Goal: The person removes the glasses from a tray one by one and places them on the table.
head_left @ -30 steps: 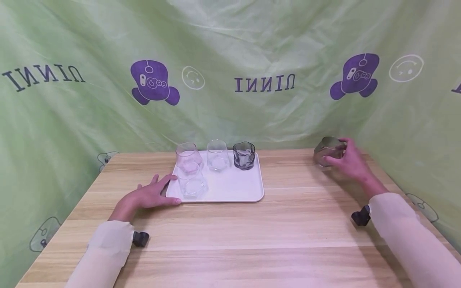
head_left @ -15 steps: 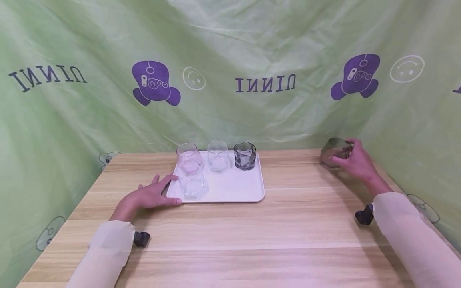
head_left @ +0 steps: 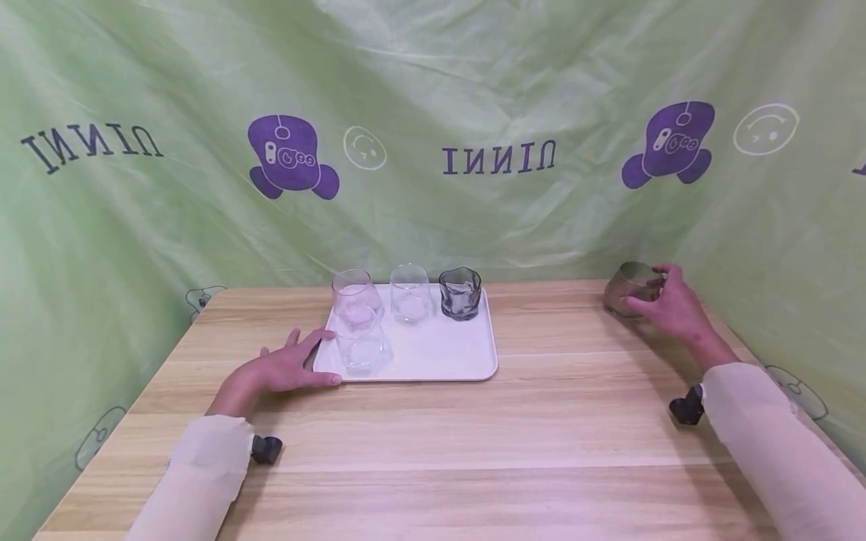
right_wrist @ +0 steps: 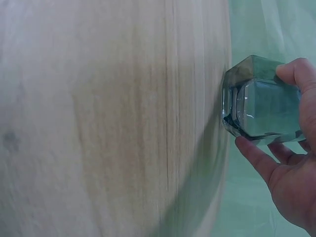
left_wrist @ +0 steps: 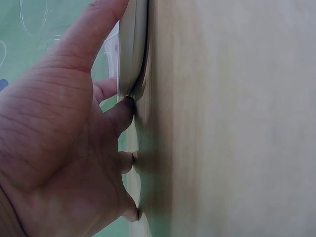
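Note:
At the table's far right, my right hand grips a smoky, faceted drinking glass between thumb and fingers. The right wrist view has this tumbler with its base at the tabletop. My left hand lies spread at the near left corner of a white tray, thumb along the front edge and index finger at the left side. In the left wrist view, the other fingertips rest on the table. On the tray stand a pinkish glass, two clear glasses and a dark wavy glass.
The wooden table ends at the back against a green printed curtain, which also runs along both sides. One clear glass stands in front of the pinkish one, close to my left fingers.
My right hand has carried the smoky glass a little to the right, then slowed almost to a stop. My left hand, the tray and its glasses have stayed in place.

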`<state>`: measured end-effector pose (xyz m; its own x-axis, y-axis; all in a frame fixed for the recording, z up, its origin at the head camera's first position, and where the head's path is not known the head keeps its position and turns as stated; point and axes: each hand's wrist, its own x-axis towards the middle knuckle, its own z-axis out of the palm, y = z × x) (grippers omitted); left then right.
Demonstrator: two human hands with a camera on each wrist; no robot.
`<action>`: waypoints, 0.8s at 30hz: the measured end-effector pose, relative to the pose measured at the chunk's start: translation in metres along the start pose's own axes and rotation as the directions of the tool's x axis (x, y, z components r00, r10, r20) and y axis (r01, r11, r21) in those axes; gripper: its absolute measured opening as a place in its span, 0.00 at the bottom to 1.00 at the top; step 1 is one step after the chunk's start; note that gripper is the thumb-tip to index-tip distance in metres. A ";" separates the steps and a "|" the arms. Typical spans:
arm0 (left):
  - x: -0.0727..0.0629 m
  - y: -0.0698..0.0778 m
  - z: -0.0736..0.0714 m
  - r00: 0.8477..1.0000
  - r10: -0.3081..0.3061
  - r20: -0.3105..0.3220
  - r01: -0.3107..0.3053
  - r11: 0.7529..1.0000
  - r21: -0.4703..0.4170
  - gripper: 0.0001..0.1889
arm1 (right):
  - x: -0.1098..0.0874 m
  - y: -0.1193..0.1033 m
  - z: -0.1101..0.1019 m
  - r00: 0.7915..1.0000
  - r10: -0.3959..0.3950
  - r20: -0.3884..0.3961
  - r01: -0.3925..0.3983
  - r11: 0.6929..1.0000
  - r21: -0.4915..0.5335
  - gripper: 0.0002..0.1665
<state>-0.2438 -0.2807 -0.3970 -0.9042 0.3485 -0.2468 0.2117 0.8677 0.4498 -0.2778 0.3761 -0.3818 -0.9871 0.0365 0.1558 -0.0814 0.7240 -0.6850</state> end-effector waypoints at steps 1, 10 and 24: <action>0.000 0.000 0.000 1.000 -0.002 0.002 0.002 1.000 0.001 0.50 | 0.000 0.000 0.000 1.000 0.001 0.002 -0.001 1.000 0.001 0.59; -0.001 0.000 0.000 1.000 -0.005 0.002 0.005 1.000 0.007 0.50 | 0.001 0.002 0.001 1.000 0.014 0.024 -0.014 1.000 0.004 0.61; -0.001 0.000 -0.001 1.000 0.002 0.002 -0.002 1.000 0.003 0.50 | 0.002 -0.001 0.002 1.000 0.002 -0.006 -0.002 1.000 0.013 0.69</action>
<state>-0.2433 -0.2814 -0.3962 -0.9029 0.3511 -0.2480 0.2148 0.8682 0.4474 -0.2795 0.3740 -0.3823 -0.9865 0.0419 0.1584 -0.0812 0.7150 -0.6944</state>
